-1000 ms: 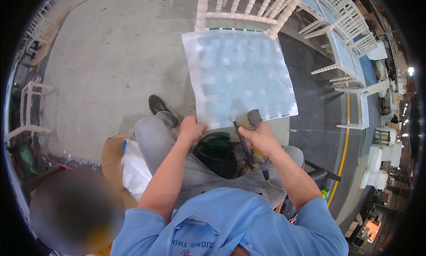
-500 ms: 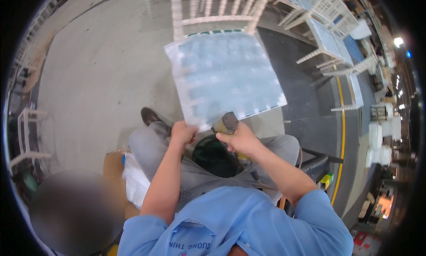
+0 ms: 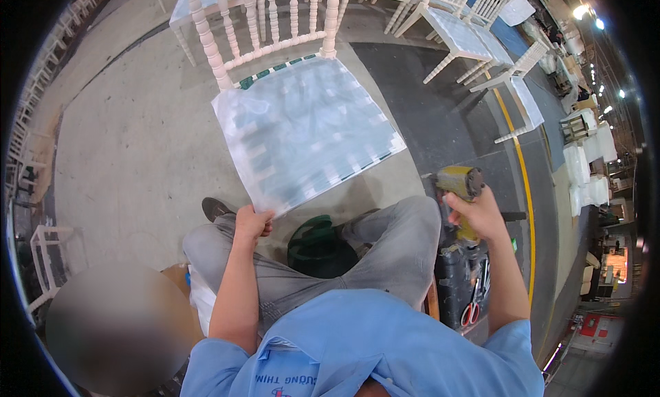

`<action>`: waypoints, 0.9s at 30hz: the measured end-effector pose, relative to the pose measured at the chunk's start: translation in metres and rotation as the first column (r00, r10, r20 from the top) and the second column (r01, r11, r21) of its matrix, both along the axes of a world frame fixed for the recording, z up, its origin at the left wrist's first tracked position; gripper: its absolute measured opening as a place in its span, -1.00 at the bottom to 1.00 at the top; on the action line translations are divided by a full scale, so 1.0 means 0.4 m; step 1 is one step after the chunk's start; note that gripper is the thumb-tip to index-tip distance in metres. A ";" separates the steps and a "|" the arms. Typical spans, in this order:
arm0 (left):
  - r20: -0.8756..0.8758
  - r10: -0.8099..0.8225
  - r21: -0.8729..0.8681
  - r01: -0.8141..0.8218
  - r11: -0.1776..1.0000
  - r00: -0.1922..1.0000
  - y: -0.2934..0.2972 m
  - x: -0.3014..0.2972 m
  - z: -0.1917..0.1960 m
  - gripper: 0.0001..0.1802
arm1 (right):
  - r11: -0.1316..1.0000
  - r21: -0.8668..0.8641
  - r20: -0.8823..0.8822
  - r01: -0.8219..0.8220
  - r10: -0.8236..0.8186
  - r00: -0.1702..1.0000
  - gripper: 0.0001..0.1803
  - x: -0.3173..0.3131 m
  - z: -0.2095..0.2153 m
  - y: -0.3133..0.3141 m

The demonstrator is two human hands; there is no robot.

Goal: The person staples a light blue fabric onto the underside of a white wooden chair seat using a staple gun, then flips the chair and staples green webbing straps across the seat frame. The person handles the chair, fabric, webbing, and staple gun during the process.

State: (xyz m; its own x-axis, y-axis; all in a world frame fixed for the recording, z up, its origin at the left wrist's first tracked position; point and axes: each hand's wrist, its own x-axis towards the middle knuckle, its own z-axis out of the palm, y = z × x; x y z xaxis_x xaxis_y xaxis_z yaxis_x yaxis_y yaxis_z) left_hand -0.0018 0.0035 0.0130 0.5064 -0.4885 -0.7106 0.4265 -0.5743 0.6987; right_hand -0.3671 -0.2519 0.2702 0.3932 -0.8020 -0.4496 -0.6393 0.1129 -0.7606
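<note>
A white chair [image 3: 275,50] with turned spindles stands in front of me, its seat toward my knees. Over the seat lies a thin, translucent white sheet [image 3: 309,122], with a woven pattern of pale and green bands showing through. My left hand [image 3: 253,223] pinches the sheet's near left corner, just above my left knee. Out to the right, beyond my right knee, my right hand [image 3: 485,215] grips a worn yellow staple gun [image 3: 459,181], held well apart from the chair. Its lower end is partly covered by the fingers.
Below the staple gun sits a dark toolbox [image 3: 450,280] with red-handled scissors [image 3: 470,313]. A dark green rounded object [image 3: 320,249] stands between my legs. More white chairs [image 3: 457,36] fill the far right. A yellow line [image 3: 519,142] runs along the floor there.
My right hand has carried the staple gun from the seat's near edge out to the right. My left hand still holds the sheet's corner. The view has shifted, uncovering the toolbox and scissors.
</note>
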 end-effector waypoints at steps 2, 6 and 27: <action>0.027 -0.002 -0.017 0.003 1.000 1.000 -0.004 -0.001 0.000 -0.81 | 0.991 0.132 0.059 -0.022 0.014 0.998 -0.54 0.032 -0.069 -0.008; 0.068 0.019 -0.019 -0.018 1.000 0.997 0.004 0.007 0.006 -0.83 | 0.960 0.279 0.100 -0.034 0.006 0.995 -0.65 0.187 -0.208 -0.021; -0.004 -0.023 0.082 0.023 0.996 1.000 0.001 0.019 -0.016 -0.87 | 0.984 0.171 -0.030 -0.043 0.049 0.998 -0.63 0.240 -0.249 -0.078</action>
State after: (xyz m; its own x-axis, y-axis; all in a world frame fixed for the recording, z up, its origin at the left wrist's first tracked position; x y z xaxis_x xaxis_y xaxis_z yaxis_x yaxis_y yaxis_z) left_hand 0.0058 0.0038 0.0067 0.4937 -0.4402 -0.7500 0.4145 -0.6390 0.6480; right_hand -0.2710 -0.2832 0.1705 0.4105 -0.6942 -0.5913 -0.6717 0.2084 -0.7109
